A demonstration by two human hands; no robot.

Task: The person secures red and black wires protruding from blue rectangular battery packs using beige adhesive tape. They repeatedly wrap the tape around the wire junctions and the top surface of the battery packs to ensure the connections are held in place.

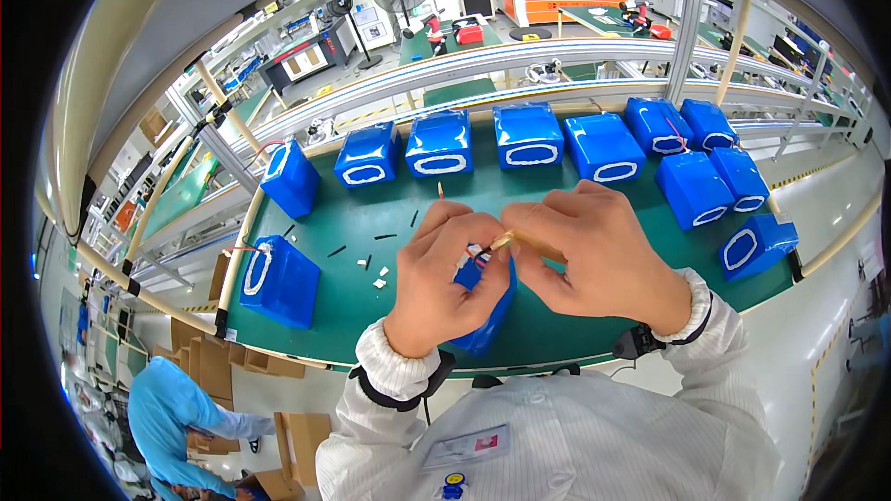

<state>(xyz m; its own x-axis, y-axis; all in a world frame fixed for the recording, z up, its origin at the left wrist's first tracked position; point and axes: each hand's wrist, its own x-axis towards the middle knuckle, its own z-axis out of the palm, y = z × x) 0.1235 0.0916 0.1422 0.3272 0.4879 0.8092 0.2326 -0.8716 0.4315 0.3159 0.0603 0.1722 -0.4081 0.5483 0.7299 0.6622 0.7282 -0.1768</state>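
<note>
Left hand [444, 269] is gripping a blue shrink-wrapped battery pack [484, 311] above the green bench mat's [371, 223] near edge, while the right hand [594, 255], fingers pinched shut, is pulling tan tape [520, 239] across its wires; a slip could tug them loose. Farther, identical blue packs [529, 134] are lining the far edge.
</note>
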